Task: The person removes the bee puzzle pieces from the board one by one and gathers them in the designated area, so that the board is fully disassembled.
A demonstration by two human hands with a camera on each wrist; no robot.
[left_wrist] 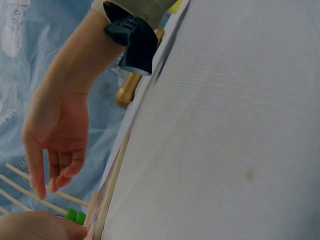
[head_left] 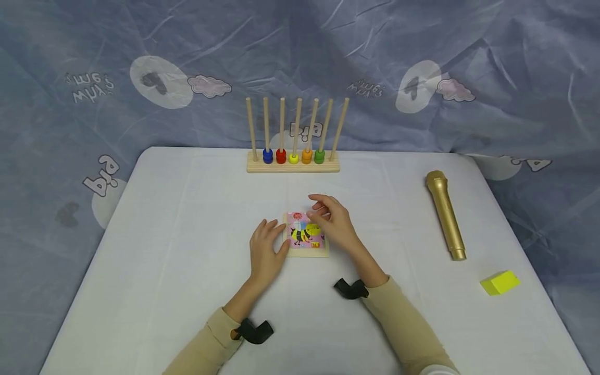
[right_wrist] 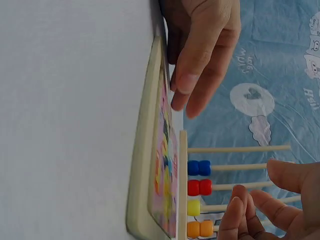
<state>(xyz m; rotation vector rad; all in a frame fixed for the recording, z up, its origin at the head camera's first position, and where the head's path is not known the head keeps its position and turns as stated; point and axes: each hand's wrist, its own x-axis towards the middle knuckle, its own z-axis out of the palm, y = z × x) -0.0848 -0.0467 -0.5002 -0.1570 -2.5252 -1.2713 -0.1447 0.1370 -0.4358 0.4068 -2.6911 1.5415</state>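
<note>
1. Pairing pale, smooth wood with glossy, rounded beads [head_left: 281, 156] in the bead rack [head_left: 292, 169]: long rectangular base, seven slim round pegs [head_left: 251, 129], and blue, red, yellow, orange and green on the middle five.
2. Farther right, a metallic gold, microphone-shaped tube [head_left: 447, 216] with a thicker head toward the far side; nearer, a flat-faced, sharp-edged bright yellow block [head_left: 499, 283].
3. On the forearms, soft tan sleeves [head_left: 408, 328] and black straps [head_left: 255, 332].
4. Between both hands, near the middle of the table, a flat picture puzzle [head_left: 300, 240] in a shallow pale-wood frame [head_left: 307, 253] with rounded outer corners: pink ground, yellow-and-black striped bee, touch of blue at the wing, round red shape near the far edge.
5. At the frame's left edge, the left hand [head_left: 267, 255] with loosely spread, relaxed fingers and a thumb well apart, around nothing; firm contact or mere closeness, hard to tell.
6. Above the frame's far right corner, the right hand [head_left: 337, 224] with gently bent fingers, a clear gap before the thumb, and nothing in hold.
7. Underneath, a white, faintly creased tabletop [head_left: 187, 234]; behind and around, wrinkled grey-blue fabric [head_left: 300, 41] with printed clouds, pale ovals and lettering.
</note>
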